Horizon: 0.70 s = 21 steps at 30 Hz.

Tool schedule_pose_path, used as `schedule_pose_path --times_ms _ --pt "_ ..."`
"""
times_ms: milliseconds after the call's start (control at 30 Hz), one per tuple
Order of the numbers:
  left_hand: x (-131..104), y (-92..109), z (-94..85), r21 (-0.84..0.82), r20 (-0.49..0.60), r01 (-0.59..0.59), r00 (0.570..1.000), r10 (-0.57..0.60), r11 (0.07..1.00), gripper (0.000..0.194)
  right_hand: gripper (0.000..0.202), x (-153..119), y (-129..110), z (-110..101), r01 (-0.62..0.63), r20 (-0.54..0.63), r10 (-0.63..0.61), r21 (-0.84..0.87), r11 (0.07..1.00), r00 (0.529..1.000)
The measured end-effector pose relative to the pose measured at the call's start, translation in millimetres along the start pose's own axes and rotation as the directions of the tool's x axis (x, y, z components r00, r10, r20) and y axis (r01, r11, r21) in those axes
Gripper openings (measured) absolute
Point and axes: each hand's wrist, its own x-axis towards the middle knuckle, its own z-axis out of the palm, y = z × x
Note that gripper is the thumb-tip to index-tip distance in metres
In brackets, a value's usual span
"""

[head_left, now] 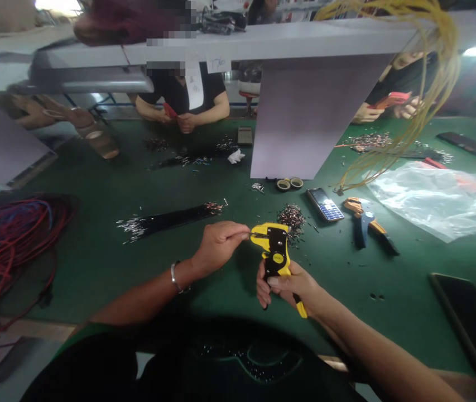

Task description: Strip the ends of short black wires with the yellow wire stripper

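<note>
"Yellow and black plastic, that wire stripper (278, 248): who has it?"

"The person's right hand (291, 287). Its fingers are curled round the handles, and the tool stands head up over the green table (95, 259). I can't tell how hard the handles are squeezed."

"And the left hand (220, 247)?"

"Just left of the stripper's head. Thumb and forefinger are pinched together on what looks like a thin dark wire (256, 234), right at the yellow mouth. It's too small to see how far in it goes."

"What lies round the stripper?"

"Just beyond its head, a heap of small clippings (291, 215). Left of it and a bit farther off, a bundle of black wires (174, 219), with silvery ends on the left and coppery ones on the right. Beyond it and to the right, a keypad phone (325, 204); next along, an orange, blue and black hand tool (365, 220)."

"Farther out from it?"

"Well to its left, a tangle of red cables (11, 245). Well to its right, a clear plastic bag (438, 204). Straight beyond it, past the clippings, two tape rolls (296, 182)."
</note>
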Motion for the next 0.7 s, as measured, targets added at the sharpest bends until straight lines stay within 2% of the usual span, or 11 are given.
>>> schedule_pose_path --times_ms 700 --pt "-0.7 2.1 -0.3 0.032 0.038 0.015 0.999 -0.016 0.999 0.013 0.019 0.1 -1.8 6.1 -0.021 -0.042 0.020 -0.019 1.000 0.999"
